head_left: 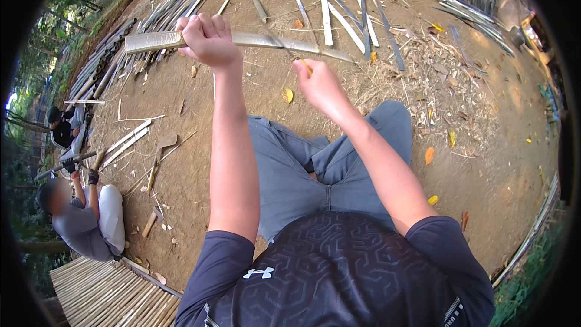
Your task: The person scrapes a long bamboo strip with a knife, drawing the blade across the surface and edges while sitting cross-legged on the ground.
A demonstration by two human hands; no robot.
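Observation:
A long split-bamboo slat [151,42] lies crosswise in front of me above the ground, its pale inner side partly showing. My left hand [209,39] is closed round it left of the middle. My right hand [321,88] grips the yellowish handle of a knife [307,68]. The thin dark blade reaches up and left to the slat and appears to touch it, between my left hand and the slat's right end. Part of the handle is hidden by my fingers. Both my arms stretch forward over my bent legs.
Bamboo poles [109,75] and pale strips [327,15] lie ahead. Wood shavings [448,79] litter the right. Left are a wooden-handled tool [160,151], a small hammer [151,224], a bamboo-slat platform [109,293] and a gloved co-worker [85,227] with a pole; another person [63,127] sits beyond.

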